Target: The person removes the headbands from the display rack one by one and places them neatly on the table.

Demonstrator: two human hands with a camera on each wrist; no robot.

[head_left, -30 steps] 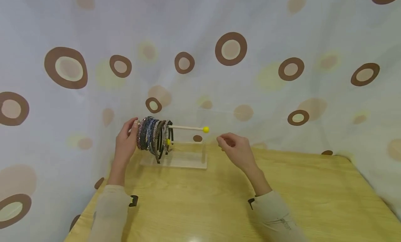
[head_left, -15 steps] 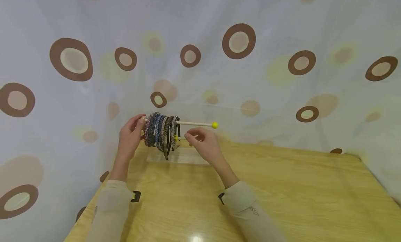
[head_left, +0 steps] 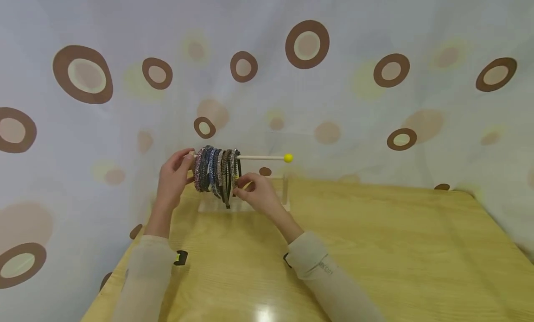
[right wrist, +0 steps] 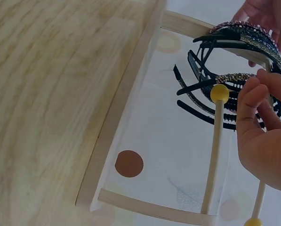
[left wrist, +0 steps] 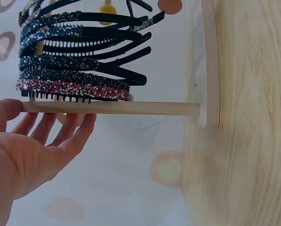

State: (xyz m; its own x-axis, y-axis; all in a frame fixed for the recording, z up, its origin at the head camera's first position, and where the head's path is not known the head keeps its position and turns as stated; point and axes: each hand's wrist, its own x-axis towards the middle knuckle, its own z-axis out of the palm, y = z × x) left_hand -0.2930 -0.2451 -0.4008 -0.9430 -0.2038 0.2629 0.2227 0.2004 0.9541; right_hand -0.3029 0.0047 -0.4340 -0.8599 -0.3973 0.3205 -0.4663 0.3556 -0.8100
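Observation:
Several glittery, toothed headbands [head_left: 204,171] hang side by side on the upper wooden rod [head_left: 263,158] of a stand. My left hand [head_left: 170,180] grips the stand's wooden upright [left wrist: 140,108] at the left end, thumb on one side and fingers on the other. At the right end of the row, my right hand [head_left: 263,197] pinches the lower part of a glittery headband [right wrist: 236,77] between thumb and fingers. The fingers partly cover that headband in the right wrist view. Black bare ends of other headbands [left wrist: 131,75] point down toward the stand's base.
The upper rod ends in a yellow ball [head_left: 288,158], and another yellow ball [right wrist: 220,93] tips a lower rod. The stand's base [left wrist: 211,61] rests on a wooden table [head_left: 396,248]. Behind hangs a patterned curtain [head_left: 342,95].
My right hand has moved left from beyond the rod's end to the headbands and now pinches one. My left hand stays at the stand's left upright.

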